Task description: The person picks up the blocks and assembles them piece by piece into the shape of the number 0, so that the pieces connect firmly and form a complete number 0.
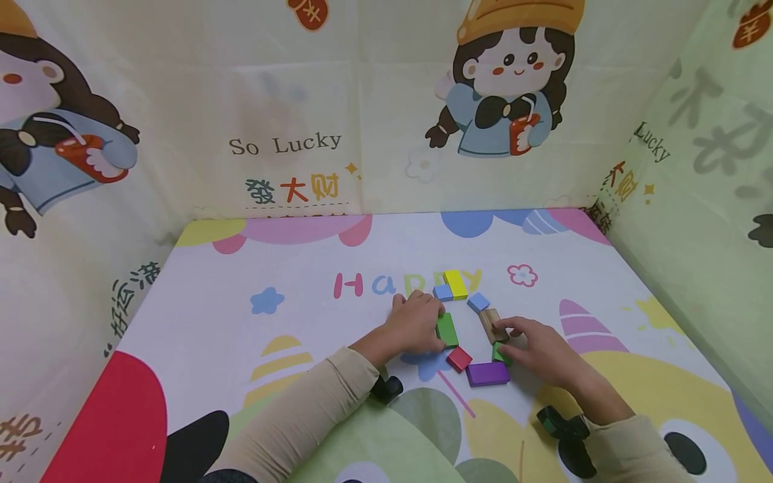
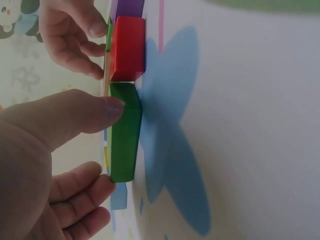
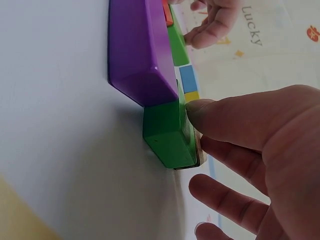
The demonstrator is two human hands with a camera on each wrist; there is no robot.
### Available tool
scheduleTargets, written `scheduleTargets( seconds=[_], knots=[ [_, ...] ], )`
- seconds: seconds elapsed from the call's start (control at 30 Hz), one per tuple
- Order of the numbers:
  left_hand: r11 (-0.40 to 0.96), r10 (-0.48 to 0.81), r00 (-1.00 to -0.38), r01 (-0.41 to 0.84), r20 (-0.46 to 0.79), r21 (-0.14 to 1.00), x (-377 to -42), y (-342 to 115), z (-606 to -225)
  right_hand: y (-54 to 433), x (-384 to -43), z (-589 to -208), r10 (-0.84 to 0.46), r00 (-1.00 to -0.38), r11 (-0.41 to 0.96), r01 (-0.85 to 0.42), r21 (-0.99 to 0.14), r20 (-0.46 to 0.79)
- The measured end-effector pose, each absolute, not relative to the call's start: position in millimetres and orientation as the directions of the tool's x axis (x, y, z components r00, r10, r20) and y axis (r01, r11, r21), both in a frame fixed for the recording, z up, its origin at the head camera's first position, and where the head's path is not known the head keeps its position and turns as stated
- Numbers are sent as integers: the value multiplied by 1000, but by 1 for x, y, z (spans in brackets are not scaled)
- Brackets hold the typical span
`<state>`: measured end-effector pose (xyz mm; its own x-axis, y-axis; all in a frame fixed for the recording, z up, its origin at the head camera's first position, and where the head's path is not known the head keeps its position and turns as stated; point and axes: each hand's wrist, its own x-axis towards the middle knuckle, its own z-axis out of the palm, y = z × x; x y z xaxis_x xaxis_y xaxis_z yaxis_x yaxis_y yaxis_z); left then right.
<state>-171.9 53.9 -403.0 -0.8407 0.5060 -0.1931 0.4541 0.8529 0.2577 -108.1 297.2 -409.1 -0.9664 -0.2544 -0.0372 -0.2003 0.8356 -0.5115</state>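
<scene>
Several coloured blocks form a ring on the printed table cover. My left hand (image 1: 413, 324) holds the long green block (image 2: 124, 140) at the ring's left side, thumb at its near end and a fingertip at its far end. A red block (image 2: 129, 47) lies just nearer, its corner close to the green one. On the right side, my right hand (image 1: 540, 352) has its thumb against the small green block (image 3: 170, 132) and its index finger at the wooden block (image 1: 490, 323). The purple block (image 3: 135, 45) touches this green block at the ring's near side.
At the ring's far side lie a yellow block (image 1: 455, 284), a blue block (image 1: 443, 292) beside it and another blue block (image 1: 478, 302) by the wooden one. Printed fabric walls (image 1: 386, 100) enclose the table cover (image 1: 338, 255) at the back and sides.
</scene>
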Motion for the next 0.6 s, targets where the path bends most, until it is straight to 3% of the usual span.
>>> scheduleTargets(
  seconds=[0.6],
  knots=[
    [852, 508, -837, 454, -202, 262, -172, 54, -402, 298, -109, -410, -249, -967, 834, -192, -517, -42]
  ],
)
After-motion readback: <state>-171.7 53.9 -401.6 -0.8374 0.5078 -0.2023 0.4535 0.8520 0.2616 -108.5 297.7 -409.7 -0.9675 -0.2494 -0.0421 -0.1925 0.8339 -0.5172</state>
